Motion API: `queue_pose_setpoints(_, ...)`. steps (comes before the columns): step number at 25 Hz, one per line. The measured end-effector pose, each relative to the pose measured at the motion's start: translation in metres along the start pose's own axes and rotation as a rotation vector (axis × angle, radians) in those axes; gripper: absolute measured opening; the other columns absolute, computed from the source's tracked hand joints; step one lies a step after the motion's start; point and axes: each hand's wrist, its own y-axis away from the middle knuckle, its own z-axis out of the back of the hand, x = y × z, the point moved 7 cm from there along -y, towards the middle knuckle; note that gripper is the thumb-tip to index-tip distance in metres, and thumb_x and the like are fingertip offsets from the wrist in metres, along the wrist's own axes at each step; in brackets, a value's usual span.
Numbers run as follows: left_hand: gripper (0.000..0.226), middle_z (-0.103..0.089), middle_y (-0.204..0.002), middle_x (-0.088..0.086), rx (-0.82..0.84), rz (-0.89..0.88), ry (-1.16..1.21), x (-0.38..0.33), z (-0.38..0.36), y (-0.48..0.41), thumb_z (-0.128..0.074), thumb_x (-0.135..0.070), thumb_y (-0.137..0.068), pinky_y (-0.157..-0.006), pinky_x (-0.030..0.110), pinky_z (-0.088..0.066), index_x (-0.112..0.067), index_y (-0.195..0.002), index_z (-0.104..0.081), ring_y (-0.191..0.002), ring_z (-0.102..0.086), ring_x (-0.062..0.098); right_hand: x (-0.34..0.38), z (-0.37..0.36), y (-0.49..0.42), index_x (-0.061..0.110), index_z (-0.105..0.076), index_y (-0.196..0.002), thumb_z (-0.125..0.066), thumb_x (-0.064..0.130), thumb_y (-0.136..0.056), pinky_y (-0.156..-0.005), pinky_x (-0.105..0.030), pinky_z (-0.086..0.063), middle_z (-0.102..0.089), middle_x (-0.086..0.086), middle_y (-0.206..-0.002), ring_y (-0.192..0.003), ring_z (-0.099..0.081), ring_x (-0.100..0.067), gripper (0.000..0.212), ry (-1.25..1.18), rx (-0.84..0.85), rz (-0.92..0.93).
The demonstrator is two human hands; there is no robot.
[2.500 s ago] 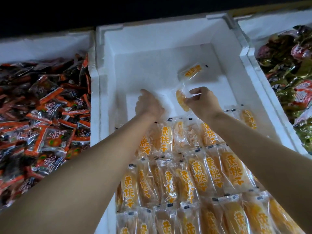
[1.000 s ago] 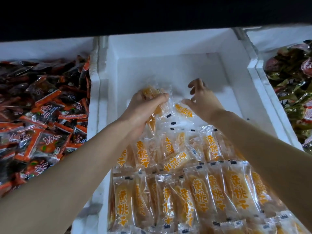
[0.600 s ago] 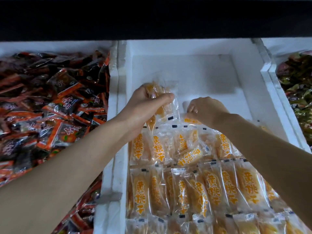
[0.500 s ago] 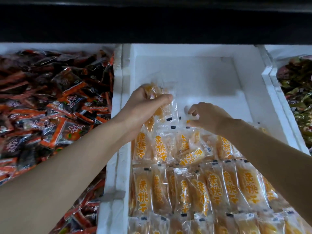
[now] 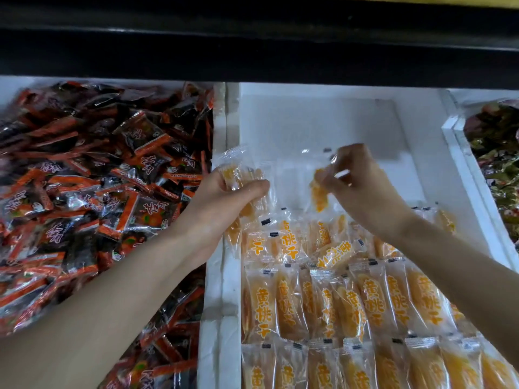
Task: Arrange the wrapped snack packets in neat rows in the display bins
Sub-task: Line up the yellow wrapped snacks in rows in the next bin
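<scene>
A white foam bin (image 5: 314, 122) holds clear packets of yellow dried peach with orange lettering. Neat rows of packets (image 5: 351, 304) fill its near half. A looser row (image 5: 303, 242) lies behind them, and one packet there (image 5: 335, 254) sits askew. The bin's far floor is bare. My left hand (image 5: 227, 195) is shut on a small bunch of packets (image 5: 238, 175) at the bin's left wall. My right hand (image 5: 359, 181) pinches one packet (image 5: 318, 192) by its top, held above the loose row.
The bin to the left (image 5: 84, 192) is heaped with dark red-and-black snack packets. A third foam bin (image 5: 494, 153) on the right holds green and dark wrapped snacks. A dark shelf edge (image 5: 252, 51) runs across the back.
My right hand, which was reaching down among the loose packets, has closed on one packet and lifted it. My left hand kept its bunch and hardly moved.
</scene>
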Motion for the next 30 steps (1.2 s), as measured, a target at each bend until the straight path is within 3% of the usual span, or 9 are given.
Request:
queue_pose_setpoints(2,0.012,-0.062,-0.074,-0.001,-0.025,0.010,0.000,0.002,0.008,0.002,-0.069,-0.017,-0.085,-0.046,0.017,-0.041,-0.012,-0.096,-0.067,-0.060,-0.056,0.008,-0.002,-0.028,0.016,0.022,-0.040,-0.102,-0.060,0.014,-0.089,-0.051,-0.016,-0.041,-0.055,0.010,-0.078,-0.066,-0.061,-0.011,0.025,-0.028,0.185,-0.094)
queue_pose_setpoints(5,0.007,-0.065,-0.073,-0.006,-0.065,0.012,-0.004,0.002,0.021,0.004,-0.069,-0.017,-0.086,-0.052,0.019,-0.047,-0.018,-0.093,-0.068,-0.060,-0.057,0.008,-0.006,-0.069,0.028,0.019,-0.042,-0.121,-0.058,0.015,-0.091,-0.056,-0.017,-0.042,-0.055,0.004,-0.095,-0.072,-0.057,-0.017,0.035,0.166,0.424,-0.100)
queue_pose_setpoints(9,0.009,-0.065,-0.062,-0.011,-0.084,0.009,-0.028,0.003,0.028,0.008,-0.069,-0.016,-0.086,-0.051,0.016,-0.048,-0.022,-0.082,-0.065,-0.054,-0.057,0.004,-0.012,-0.086,0.022,0.013,-0.045,-0.123,-0.057,0.010,-0.091,-0.062,-0.021,-0.047,-0.052,-0.010,-0.114,-0.076,-0.057,-0.023,0.034,0.110,0.410,-0.127)
queue_pose_setpoints(13,0.006,-0.067,-0.069,-0.009,-0.067,0.029,-0.033,0.006,0.030,0.013,-0.069,-0.019,-0.086,-0.054,0.017,-0.050,-0.022,-0.085,-0.065,-0.061,-0.060,0.006,-0.005,-0.087,0.024,0.020,-0.037,-0.140,-0.059,0.029,-0.091,-0.092,-0.030,-0.041,-0.040,-0.003,-0.133,-0.110,-0.053,-0.021,0.053,0.455,0.403,0.061)
queue_pose_setpoints(17,0.011,-0.070,-0.071,-0.013,-0.047,0.027,-0.028,0.006,0.025,0.018,-0.070,-0.021,-0.085,-0.055,0.014,-0.049,-0.024,-0.089,-0.060,-0.064,-0.064,0.000,-0.017,-0.031,0.029,0.021,-0.039,-0.133,-0.054,0.037,-0.093,-0.093,-0.034,-0.043,-0.048,-0.002,-0.128,-0.114,-0.053,-0.022,0.046,0.649,0.231,-0.017)
queue_pose_setpoints(19,0.017,-0.070,-0.078,-0.013,-0.033,0.041,-0.024,0.009,0.019,0.020,-0.072,-0.023,-0.083,-0.057,0.015,-0.047,-0.024,-0.094,-0.058,-0.064,-0.064,-0.003,-0.036,-0.012,0.040,0.021,-0.039,-0.131,-0.054,0.042,-0.091,-0.087,-0.033,-0.044,-0.051,-0.002,-0.126,-0.110,-0.055,-0.024,0.047,0.832,0.336,-0.112)
queue_pose_setpoints(22,0.023,-0.071,-0.090,-0.008,0.001,0.053,-0.027,0.012,0.002,0.021,-0.074,-0.024,-0.081,-0.059,0.016,-0.048,-0.027,-0.098,-0.059,-0.077,-0.067,0.003,-0.051,-0.012,0.055,0.023,-0.037,-0.133,-0.064,0.040,-0.084,-0.084,-0.030,-0.041,-0.047,-0.001,-0.126,-0.107,-0.055,-0.023,0.059,0.808,0.478,-0.165)
queue_pose_setpoints(27,0.026,-0.071,-0.095,-0.001,0.035,0.066,-0.086,0.017,-0.018,0.022,-0.075,-0.026,-0.080,-0.062,0.022,-0.051,-0.024,-0.102,-0.061,-0.075,-0.067,0.009,-0.039,-0.024,0.049,0.029,-0.040,-0.136,-0.064,0.033,-0.085,-0.101,-0.030,-0.030,-0.043,0.003,-0.135,-0.124,-0.036,-0.019,0.056,0.844,0.519,0.107)
queue_pose_setpoints(30,0.020,-0.070,-0.102,0.009,0.043,0.072,-0.089,0.018,-0.023,0.025,-0.074,-0.025,-0.081,-0.066,0.034,-0.049,-0.029,-0.092,-0.057,-0.073,-0.062,0.017,-0.040,-0.024,0.045,0.021,-0.037,-0.137,-0.062,0.048,-0.083,-0.106,-0.034,-0.030,-0.042,-0.002,-0.135,-0.126,-0.034,-0.022,0.065,1.065,0.536,0.162)
